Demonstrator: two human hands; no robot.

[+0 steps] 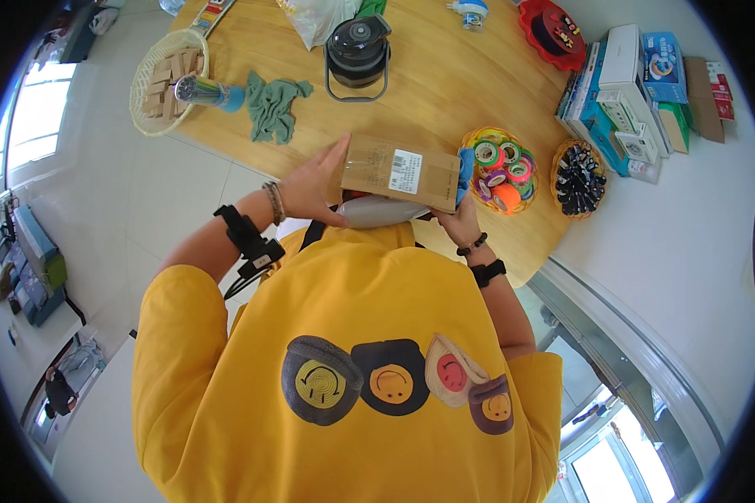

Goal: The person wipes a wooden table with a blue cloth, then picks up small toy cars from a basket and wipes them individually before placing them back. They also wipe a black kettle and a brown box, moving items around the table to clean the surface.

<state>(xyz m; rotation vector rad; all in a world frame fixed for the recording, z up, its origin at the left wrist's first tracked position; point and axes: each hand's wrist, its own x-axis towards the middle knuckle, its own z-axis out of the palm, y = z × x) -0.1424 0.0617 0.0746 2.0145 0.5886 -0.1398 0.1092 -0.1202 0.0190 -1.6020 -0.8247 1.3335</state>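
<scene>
A brown cardboard box [371, 165] with a printed white label is held between my two hands, close to my chest at the table's near edge. My left hand [314, 188] spans the box's left end, fingers along its side and thumb low by a pale grey, glossy item [380, 212] just under the box. That item is partly hidden, so I cannot tell what it is. Around the lower right corner is my right hand [458, 221], its fingers mostly hidden behind the box. A blue cloth-like piece [465, 173] shows at the box's right end.
Right of the box, on the wooden table [428, 82], are a basket of coloured tape rolls [503, 170] and a basket of dark slim items [579, 179]. Farther off stand a black lidded jug [357, 53], a green cloth [274, 107], a pen holder [211, 94] and a wood-block basket [137, 94].
</scene>
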